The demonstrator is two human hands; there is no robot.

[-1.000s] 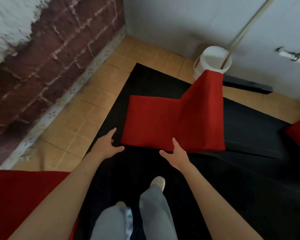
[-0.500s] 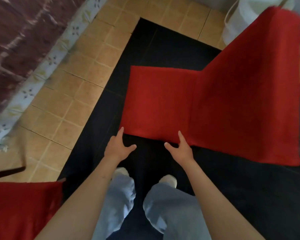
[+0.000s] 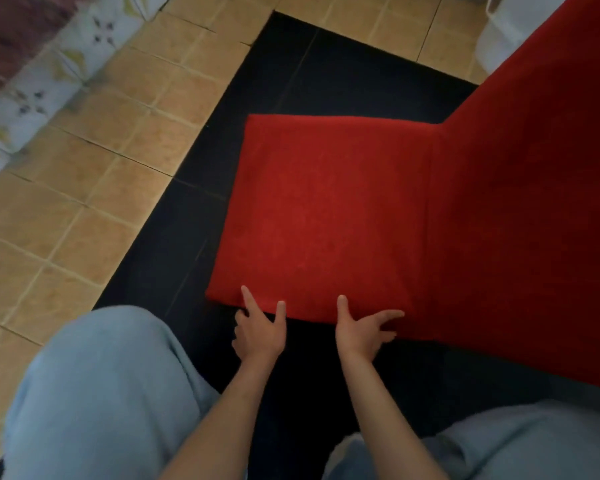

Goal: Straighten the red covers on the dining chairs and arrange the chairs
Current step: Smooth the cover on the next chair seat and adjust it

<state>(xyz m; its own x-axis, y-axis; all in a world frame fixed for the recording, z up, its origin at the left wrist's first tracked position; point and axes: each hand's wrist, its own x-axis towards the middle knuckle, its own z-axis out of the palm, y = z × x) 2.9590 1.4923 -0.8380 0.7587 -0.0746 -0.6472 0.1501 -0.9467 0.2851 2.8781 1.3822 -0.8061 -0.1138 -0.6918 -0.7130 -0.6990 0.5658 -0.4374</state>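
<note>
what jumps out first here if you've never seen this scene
The bright red cover on the chair seat fills the middle, its back rising at the right, over a black mat. Both hands, left hand and right hand, touch the seat's near edge, fingers spread.

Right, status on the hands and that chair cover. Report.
Left hand and right hand both open, fingers on the near edge of the red cover over the seat. Cover lies flat, no wrinkles showing. Nothing in the way; white bucket stands behind the backrest.

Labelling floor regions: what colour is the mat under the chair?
Black; the mat under the red-covered chair shows best in the head view.
</note>
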